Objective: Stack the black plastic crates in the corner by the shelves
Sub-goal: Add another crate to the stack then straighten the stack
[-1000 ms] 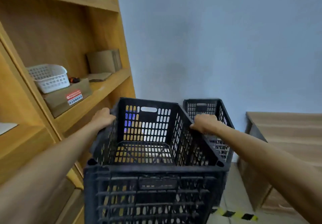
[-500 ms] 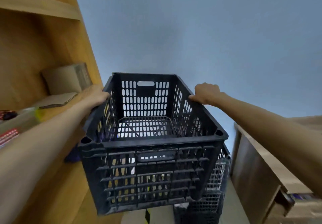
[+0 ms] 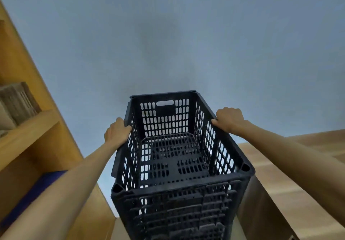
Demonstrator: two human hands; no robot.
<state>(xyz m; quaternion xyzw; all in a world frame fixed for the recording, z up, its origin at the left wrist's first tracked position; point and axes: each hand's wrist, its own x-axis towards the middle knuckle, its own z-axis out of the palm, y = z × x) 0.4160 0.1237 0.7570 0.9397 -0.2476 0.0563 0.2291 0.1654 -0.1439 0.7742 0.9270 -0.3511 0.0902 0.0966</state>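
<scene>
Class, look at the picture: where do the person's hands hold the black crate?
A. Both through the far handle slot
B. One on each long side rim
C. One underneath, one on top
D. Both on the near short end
B: the left hand grips the left rim of the black crate and the right hand grips the right rim.

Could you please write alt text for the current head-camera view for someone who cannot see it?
A person holds a black plastic crate by its side rims, left hand and right hand gripping opposite edges, against a pale blue wall. Wooden shelves stand to the left.
</scene>
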